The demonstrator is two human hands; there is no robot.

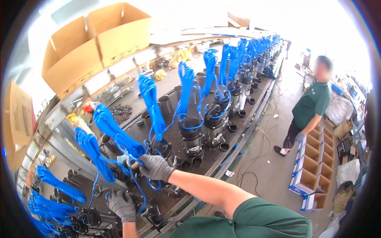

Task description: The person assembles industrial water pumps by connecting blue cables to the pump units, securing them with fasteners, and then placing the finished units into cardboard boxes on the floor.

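Observation:
My right hand [156, 167], in a grey knitted glove, reaches over a black submersible pump. Its fingers are closed on a thin blue cable [126, 153] just below a tied coil. My left hand [122, 206], gloved alike, is lower and to the left, fingers curled at a blue cable whose end pieces show on both sides of it. Two blue cable coils [115, 133] lean on the left of my hands. Beneath, the pump bodies [151, 210] are partly hidden by my hands. Ahead stands a black pump [191, 139] with an upright coil behind it.
A long row of pumps with blue coils runs along the workbench [222, 160] into the distance. Open cardboard boxes [79, 59] stand on a shelf at upper left. A person [313, 103] in green stands on the right by divided cartons [313, 162]. Hoses lie on the floor.

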